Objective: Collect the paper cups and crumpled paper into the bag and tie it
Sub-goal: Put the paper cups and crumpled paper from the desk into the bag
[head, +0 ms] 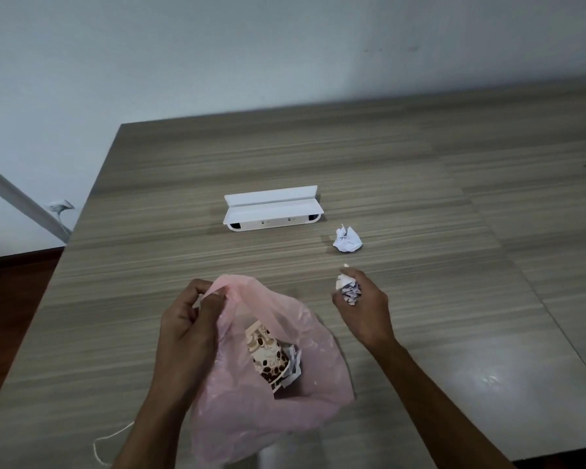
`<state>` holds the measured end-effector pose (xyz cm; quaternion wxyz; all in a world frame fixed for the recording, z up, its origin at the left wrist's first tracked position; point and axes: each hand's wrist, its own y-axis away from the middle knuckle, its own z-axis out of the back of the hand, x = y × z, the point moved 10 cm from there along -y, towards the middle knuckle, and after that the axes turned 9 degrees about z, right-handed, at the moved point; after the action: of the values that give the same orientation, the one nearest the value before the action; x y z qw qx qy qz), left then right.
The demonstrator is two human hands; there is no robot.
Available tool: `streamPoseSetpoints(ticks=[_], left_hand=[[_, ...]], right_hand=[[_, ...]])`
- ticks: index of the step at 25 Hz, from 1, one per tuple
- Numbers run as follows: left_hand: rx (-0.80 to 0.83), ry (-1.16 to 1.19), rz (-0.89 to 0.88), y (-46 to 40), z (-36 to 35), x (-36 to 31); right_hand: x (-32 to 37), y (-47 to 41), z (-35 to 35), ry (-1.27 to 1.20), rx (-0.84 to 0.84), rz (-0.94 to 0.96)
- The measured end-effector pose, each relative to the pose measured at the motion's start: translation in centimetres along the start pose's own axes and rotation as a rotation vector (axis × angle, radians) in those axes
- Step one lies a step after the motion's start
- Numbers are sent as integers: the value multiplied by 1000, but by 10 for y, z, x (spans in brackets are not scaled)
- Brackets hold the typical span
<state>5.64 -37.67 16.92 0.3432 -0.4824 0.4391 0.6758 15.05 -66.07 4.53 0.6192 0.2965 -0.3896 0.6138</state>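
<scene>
While the left hand pinches the rim of a thin pink plastic bag between curled fingers and thumb, lifting that edge so the mouth stays wide, the right hand hovers just to the right of the bag above the table. Its fingers are curled round a ball of crumpled paper, white with dark print, which pokes out between thumb and forefinger. Inside the bag lies a paper cup, tipped on its side, cream with a brown coffee-bean pattern, and beside it some crumpled white paper shows against the bottom of the bag. A second ball of crumpled paper sits loose on the table, beyond the right hand and apart from it. Just to the left of that ball, further back toward the middle of the table, stands a long white plastic holder with an upright back and dark openings at its two front corners. A piece of pale string lies curled on the near left part of the table, next to the left forearm. The table has a grey-brown wood-grain top and stands against a plain pale wall.
</scene>
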Motion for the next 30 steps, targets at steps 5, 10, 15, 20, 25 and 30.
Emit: streamPoseSetpoints(ticks=[5,10,15,20,25,30], left_hand=[[4,-93,-34,8,2,-3],[31,-236,-92,22,8,-9],[12,-286,-102,28,26,-14],[-68,-293,-97,22,40,-15],[-51,-232,-70,15,27,-12],[-45,-225,-66,9,21,-16]], right_hand=[[104,87,-2,-319,369,121],[118,107,-76,-23,601,230],[140,108,-124,53,658,320],[134,106,-107,60,799,438],[116,126,-132,134,1070,486],[119,82,-85,-112,1025,226]])
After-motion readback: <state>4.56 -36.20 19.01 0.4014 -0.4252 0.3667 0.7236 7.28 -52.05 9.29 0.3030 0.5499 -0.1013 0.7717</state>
